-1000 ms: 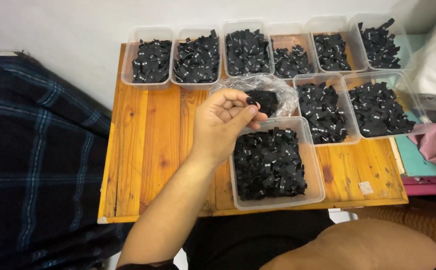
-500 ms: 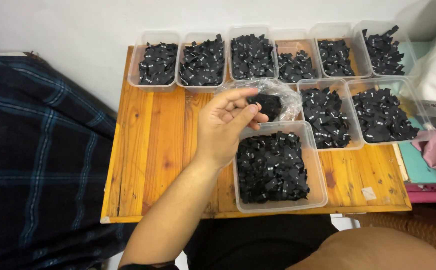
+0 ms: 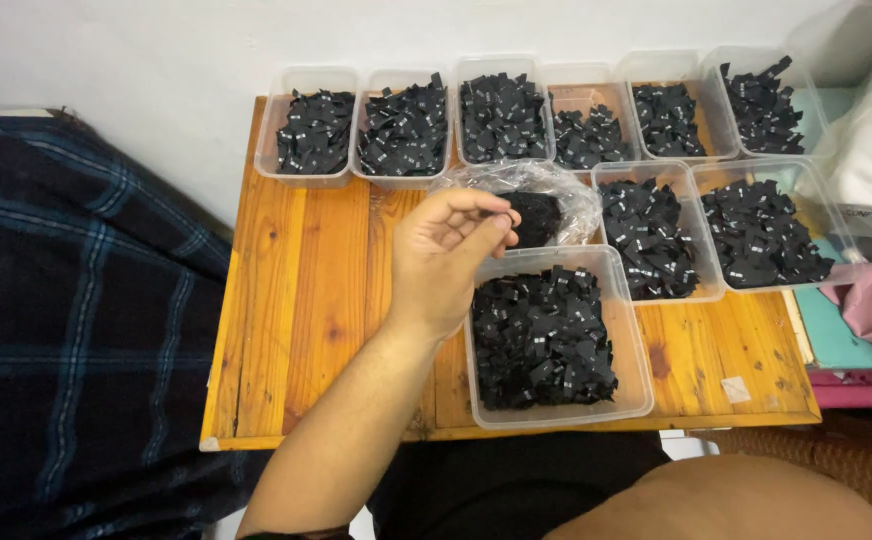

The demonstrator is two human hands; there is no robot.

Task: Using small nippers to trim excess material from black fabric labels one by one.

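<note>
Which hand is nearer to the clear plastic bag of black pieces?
Left. The left hand hovers at the plastic bag, fingertips at its near edge, above the nearest tub. The right hand is not in view.

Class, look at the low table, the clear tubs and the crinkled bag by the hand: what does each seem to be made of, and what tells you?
Orange-brown slatted table: probably varnished pine; knots, grain and sheen show.
Clear rectangular tubs: thin plastic, see-through and glossy.
Crinkled clear bag: plastic film; it wrinkles and glints.
</note>
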